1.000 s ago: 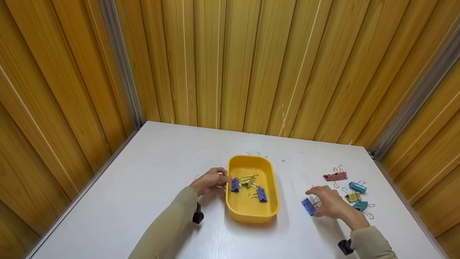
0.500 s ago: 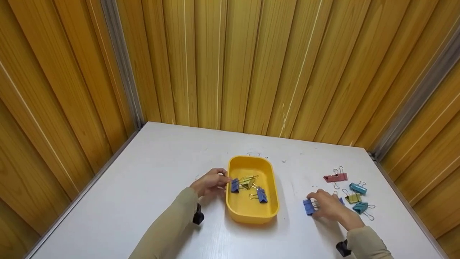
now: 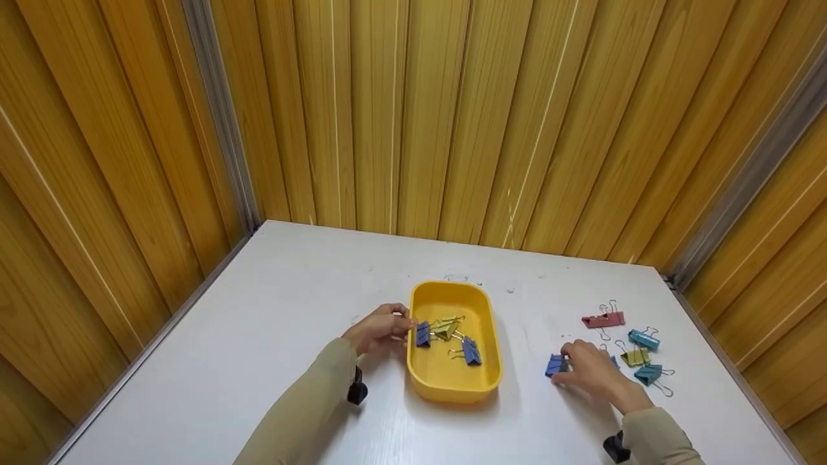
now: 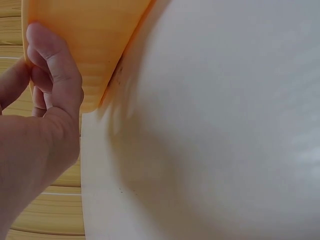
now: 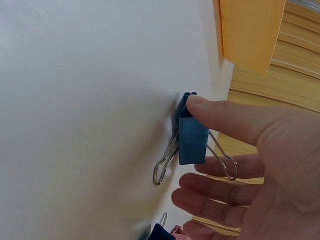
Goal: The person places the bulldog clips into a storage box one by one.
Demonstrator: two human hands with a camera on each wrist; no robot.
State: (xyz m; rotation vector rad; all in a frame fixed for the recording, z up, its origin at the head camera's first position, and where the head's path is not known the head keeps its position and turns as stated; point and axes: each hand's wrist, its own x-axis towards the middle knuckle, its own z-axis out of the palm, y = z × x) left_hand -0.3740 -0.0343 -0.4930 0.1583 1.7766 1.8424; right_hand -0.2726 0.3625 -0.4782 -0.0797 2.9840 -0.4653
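Observation:
My left hand (image 3: 381, 328) grips the left rim of a yellow plastic box (image 3: 452, 391); the left wrist view shows the thumb and fingers on either side of the box wall (image 4: 100, 30). Inside lie two blue binder clips (image 3: 471, 352) and a yellow binder clip (image 3: 446, 329). To the right of the box, my right hand (image 3: 594, 371) pinches a blue binder clip (image 5: 192, 142) at the table surface. Its thumb presses one end of the clip, the index finger is partly hidden behind, and the wire handles splay out.
Another blue clip (image 3: 614, 361) is mostly covered by the right hand. Beyond it lie a red clip (image 3: 604, 319), a yellow clip (image 3: 636, 356) and two teal clips (image 3: 644, 338). Wood-patterned walls (image 3: 426, 116) border the white table (image 3: 310, 278).
My right thumb and fingers have closed in on the blue clip, which has turned slightly. The left hand and the box keep their place.

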